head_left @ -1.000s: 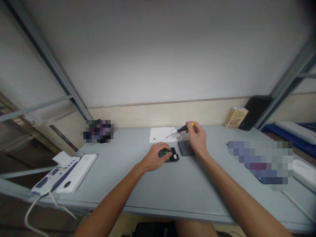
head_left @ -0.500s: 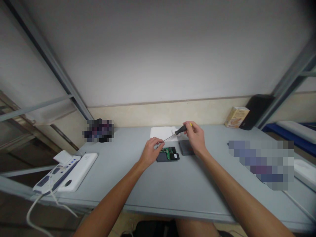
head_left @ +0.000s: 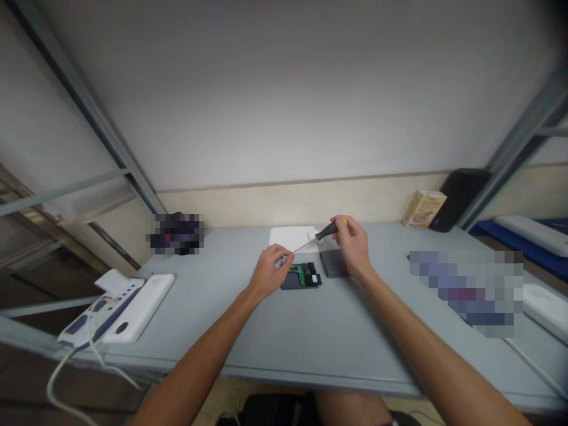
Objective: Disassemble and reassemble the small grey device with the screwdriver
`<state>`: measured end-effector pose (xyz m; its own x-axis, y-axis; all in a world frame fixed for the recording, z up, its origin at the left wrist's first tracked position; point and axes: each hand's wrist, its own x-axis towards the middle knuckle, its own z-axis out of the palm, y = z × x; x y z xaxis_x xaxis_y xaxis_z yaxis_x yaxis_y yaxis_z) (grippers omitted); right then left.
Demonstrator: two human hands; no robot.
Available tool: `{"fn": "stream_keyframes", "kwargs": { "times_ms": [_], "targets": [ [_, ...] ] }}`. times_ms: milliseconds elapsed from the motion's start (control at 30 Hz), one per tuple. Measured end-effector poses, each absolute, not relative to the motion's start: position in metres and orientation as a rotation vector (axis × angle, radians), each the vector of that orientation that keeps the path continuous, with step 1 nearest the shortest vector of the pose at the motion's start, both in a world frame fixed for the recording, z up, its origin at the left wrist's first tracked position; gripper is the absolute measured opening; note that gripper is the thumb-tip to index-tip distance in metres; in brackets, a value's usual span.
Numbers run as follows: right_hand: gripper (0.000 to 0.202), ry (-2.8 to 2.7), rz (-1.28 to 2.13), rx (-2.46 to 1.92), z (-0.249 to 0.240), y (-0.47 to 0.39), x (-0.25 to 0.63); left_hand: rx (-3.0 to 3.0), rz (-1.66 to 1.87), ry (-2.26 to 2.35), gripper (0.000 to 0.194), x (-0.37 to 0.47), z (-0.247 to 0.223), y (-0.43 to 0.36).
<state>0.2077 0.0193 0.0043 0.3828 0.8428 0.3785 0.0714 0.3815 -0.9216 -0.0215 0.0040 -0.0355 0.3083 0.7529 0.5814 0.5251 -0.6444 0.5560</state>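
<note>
My right hand [head_left: 352, 241] is closed around the dark handle of a screwdriver [head_left: 327, 231], whose thin shaft slants down to the left. At the shaft's tip, the thumb and fingers of my left hand [head_left: 271, 271] are pinched together; what sits between them is too small to make out. Below and beside the left fingers lies a dark open case with a green circuit board [head_left: 303, 274], partly covered by that hand. A dark grey box-like piece [head_left: 333, 264] rests to its right, under my right hand.
White paper [head_left: 288, 236] lies behind the board, with a small white item on it. A power strip [head_left: 100, 313] and a white flat device [head_left: 144, 310] are at the left. A yellow box [head_left: 423, 209] and a black case [head_left: 461, 198] stand at the back right of the grey desk [head_left: 319, 343].
Both hands keep nearly the same pose, the screwdriver tip still at the left fingertips. The view has shifted very slightly.
</note>
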Motion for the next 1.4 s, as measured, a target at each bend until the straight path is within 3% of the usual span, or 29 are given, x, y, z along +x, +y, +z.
{"fn": "stream_keyframes", "kwargs": {
  "times_ms": [333,667,900,1400],
  "targets": [
    [0.047,-1.079,0.664,-1.087,0.004,0.02,0.208,2.281,1.248,1.115,0.019,-0.024,-0.039,0.006],
    [0.04,-1.137,0.629,-1.096,0.009,0.015,0.206,2.398,1.086,1.142,0.024,-0.031,-0.036,0.008],
    [0.038,-1.29,0.608,-1.108,0.007,0.011,0.199,2.332,1.039,1.265,0.037,-0.043,-0.035,0.015],
    [0.044,-1.434,0.586,-1.147,-0.003,0.008,0.191,2.365,0.927,1.176,0.046,-0.039,-0.041,0.015]
  ]
}}
